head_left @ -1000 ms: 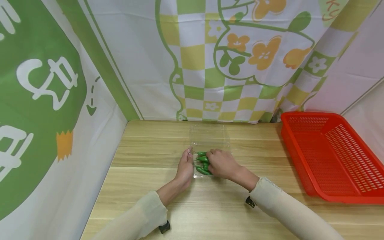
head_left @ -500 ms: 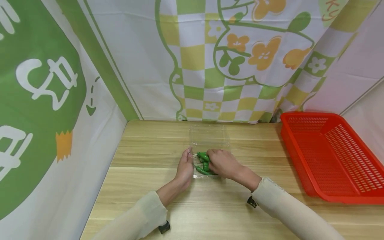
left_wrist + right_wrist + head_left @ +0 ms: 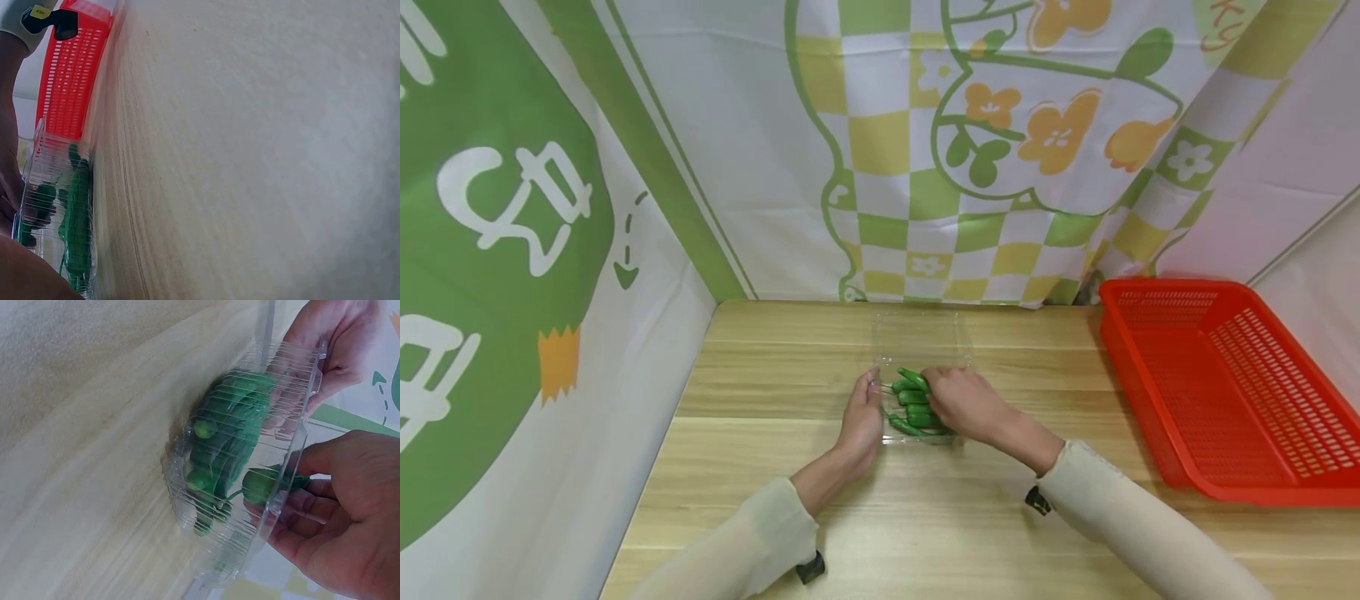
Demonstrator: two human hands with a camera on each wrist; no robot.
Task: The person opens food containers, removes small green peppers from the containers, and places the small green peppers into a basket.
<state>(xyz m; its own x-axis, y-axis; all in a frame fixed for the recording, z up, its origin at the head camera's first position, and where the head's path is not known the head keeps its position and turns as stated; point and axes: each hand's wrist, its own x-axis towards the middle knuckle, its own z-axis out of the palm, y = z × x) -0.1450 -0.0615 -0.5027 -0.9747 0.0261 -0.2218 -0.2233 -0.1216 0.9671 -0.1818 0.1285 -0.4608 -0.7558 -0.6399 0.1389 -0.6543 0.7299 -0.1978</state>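
Observation:
A clear plastic clamshell box (image 3: 917,439) lies on the wooden table, its transparent lid (image 3: 917,335) folded back. Several green chili peppers (image 3: 917,412) lie inside it; the right wrist view shows them through the ribbed wall. My right hand (image 3: 966,402) pinches one green chili pepper (image 3: 259,485) between thumb and fingers at the box's right side. Part of that pepper is hidden by the fingers. Against the box's left side rests my left hand (image 3: 859,421), fingers fairly straight; in the left wrist view only part of this hand shows at the lower left corner.
A red perforated plastic basket (image 3: 1195,450) stands at the right of the table (image 3: 760,475). Behind the table hangs a patterned cloth (image 3: 880,225), and another printed cloth (image 3: 647,333) closes off the left side.
My right hand has shifted slightly right, with a pepper now angled up at its fingertips. More of the peppers in the box show. The left hand stays at the box's side.

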